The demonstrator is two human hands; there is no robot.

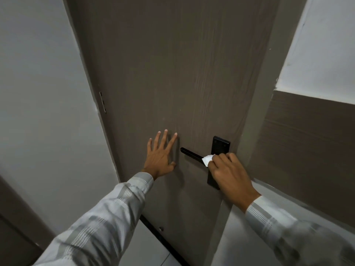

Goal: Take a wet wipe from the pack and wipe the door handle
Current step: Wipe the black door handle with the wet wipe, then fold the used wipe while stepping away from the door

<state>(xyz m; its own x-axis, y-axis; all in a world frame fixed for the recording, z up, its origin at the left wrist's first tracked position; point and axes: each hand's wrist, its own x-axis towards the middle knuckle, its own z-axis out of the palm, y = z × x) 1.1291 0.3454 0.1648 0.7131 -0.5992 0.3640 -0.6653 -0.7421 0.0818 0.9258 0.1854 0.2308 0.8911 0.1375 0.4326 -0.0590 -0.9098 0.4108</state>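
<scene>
A black lever door handle (191, 154) on a black backplate (220, 146) is mounted on the grey-brown wooden door (172, 73). My right hand (229, 172) grips a folded white wet wipe (207, 159) and presses it on the lever near the backplate. The hand covers the lever's inner end and the plate's lower part. My left hand (160, 156) lies flat against the door, fingers spread, just left of the lever's tip. The wipe pack is not in view.
The door frame (257, 112) runs down the right, with a white and brown wall (311, 131) beyond it. A pale wall (38, 112) stands at the left, with a hinge (102, 102) on the door's edge. Light floor tiles (146, 246) show below.
</scene>
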